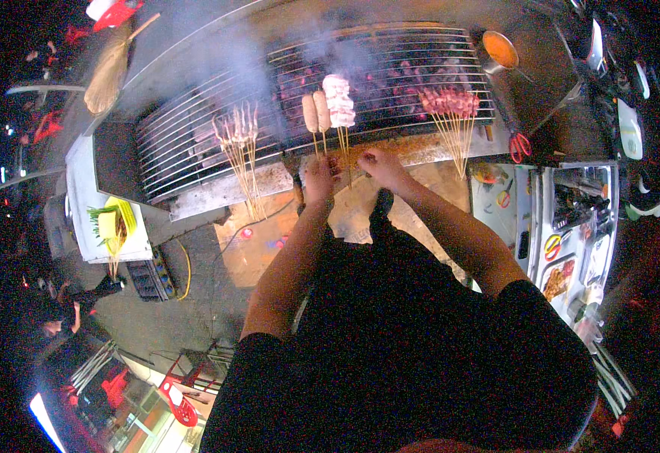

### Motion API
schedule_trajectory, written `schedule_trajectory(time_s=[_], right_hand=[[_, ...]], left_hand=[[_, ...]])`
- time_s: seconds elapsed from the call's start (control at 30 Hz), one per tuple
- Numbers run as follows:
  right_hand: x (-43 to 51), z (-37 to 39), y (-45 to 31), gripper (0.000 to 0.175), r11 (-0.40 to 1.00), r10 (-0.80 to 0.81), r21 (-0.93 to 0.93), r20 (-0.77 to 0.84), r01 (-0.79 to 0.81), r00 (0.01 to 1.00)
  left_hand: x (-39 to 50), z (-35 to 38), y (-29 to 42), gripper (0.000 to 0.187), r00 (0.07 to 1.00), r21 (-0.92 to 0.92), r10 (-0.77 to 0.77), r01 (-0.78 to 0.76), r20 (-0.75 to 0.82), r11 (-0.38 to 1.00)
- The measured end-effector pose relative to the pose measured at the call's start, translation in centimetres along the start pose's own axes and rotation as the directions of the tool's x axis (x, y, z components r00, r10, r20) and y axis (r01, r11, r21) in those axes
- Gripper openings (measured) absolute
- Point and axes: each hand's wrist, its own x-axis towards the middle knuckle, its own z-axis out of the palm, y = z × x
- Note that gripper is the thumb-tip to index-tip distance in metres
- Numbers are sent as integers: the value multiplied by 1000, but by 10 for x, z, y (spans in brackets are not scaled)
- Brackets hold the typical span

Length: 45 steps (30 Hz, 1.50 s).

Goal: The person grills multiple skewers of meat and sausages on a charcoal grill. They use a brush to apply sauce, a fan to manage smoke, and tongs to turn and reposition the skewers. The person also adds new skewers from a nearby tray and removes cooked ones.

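Observation:
My left hand (pixel 320 180) is at the grill's front edge, its fingers curled about the lower sticks of two sausage skewers (pixel 316 113). Smoke drifts around the sausages over the grate (pixel 398 68). Just right of them lie skewers of pale, folded meat (pixel 339 102), their bare sticks pointing toward me between my hands. My right hand (pixel 384 168) is beside those sticks with its fingers bent; whether it pinches anything is too blurred to tell. Squid-like skewers (pixel 236 127) rest to the left, and a bunch of red meat skewers (pixel 450 105) to the right.
Red-handled scissors (pixel 520 148) and a bowl of orange seasoning (pixel 500 50) are right of the grate. A hand fan (pixel 106 76) lies at the far left. A white side table (pixel 83 226) bears skewered greens (pixel 100 223). Food trays (pixel 559 277) stand at right. A person (pixel 61 317) is at left.

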Motion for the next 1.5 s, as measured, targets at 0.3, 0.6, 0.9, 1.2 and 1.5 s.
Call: schedule_trajectory(time_s=[0.3,0.6,0.9,1.2,1.5], right_hand=[[-28,-43,-6,26,985,96,137,71,-105,993],[-55,-96,7,24,989,133,-59,-74,-137,988],[-45,-70,-23,30,1000,27,8,-84,-26,996],[36,18,-38,31,973,194,-126,-16,-195,981],[14,-1,-54,24,947,279,150,48,-283,959]], left_hand=[[-34,19,37,26,928,423,335,-372,163,826],[-6,147,-50,37,886,-222,-293,386,359,896],[-43,10,-27,30,901,853,351,-381,255,357],[10,2,1,22,920,655,2,-280,392,702],[-23,-5,39,15,942,256,-19,-71,334,964]])
